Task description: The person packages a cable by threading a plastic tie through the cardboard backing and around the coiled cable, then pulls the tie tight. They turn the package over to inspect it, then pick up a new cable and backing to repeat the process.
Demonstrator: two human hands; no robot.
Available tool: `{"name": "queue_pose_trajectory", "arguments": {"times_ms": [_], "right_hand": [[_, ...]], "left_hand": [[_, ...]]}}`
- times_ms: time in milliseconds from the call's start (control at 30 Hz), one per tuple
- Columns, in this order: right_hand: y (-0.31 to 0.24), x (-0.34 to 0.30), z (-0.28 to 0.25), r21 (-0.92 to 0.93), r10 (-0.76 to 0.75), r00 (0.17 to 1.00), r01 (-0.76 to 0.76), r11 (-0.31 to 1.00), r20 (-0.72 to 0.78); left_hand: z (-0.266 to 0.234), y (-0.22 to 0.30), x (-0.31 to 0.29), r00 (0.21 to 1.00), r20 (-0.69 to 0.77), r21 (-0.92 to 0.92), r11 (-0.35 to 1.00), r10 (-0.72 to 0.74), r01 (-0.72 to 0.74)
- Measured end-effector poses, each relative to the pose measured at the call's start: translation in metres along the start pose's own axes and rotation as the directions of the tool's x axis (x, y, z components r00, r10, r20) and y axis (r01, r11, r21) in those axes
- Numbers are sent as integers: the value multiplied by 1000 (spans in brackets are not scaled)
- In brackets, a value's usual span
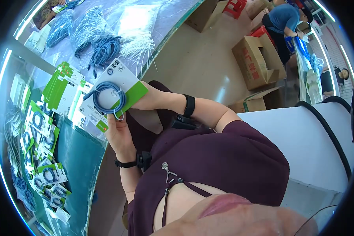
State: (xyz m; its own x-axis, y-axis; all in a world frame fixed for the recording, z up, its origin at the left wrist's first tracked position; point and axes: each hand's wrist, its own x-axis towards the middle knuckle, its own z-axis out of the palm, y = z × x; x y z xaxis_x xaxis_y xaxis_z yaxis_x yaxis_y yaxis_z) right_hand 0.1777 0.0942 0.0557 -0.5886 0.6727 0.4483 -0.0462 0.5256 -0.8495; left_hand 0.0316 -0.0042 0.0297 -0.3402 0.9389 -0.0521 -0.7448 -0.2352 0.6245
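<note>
A white and green packaging card [129,80] is gripped by its green edge in my right hand [147,98], whose fingers are mostly hidden behind it. On the card's face lies a coiled blue-grey cable [124,97], bound with a white cable tie [122,116]. The tie's tail bends in a small loop toward the fingertips of my left hand [118,135], which pinch at the card's lower edge. Just left of the card, a fanned stack of flat green and white cards [61,94] rests on the table.
Bundled blue-grey cables [104,51] and a pack of white cable ties [137,31] lie at the far side. Several carded cables [49,175] pile up on the green tabletop [80,157] at left. Cardboard boxes [255,65] stand on the floor; another person [283,19] bends at a table.
</note>
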Motion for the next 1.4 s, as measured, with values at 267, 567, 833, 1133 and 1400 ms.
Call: {"name": "queue_pose_trajectory", "arguments": {"times_ms": [267,567,833,1133,1400], "right_hand": [[-3,4,8,98,-24,999,28,995,-43],[8,-2,-4,-89,259,964,-253,963,63],[34,-5,10,239,148,989,-142,961,-6],[26,-5,9,60,144,989,-145,988,11],[23,-5,2,85,191,977,-199,976,91]], "left_hand": [[2,5,3,999,29,-80,997,23,-20],[13,5,9,989,148,-138,990,11,10],[15,5,4,997,73,-64,998,-8,13],[11,-3,5,999,38,-190,982,1,7],[4,-2,7,996,40,-251,964,-79,86]]}}
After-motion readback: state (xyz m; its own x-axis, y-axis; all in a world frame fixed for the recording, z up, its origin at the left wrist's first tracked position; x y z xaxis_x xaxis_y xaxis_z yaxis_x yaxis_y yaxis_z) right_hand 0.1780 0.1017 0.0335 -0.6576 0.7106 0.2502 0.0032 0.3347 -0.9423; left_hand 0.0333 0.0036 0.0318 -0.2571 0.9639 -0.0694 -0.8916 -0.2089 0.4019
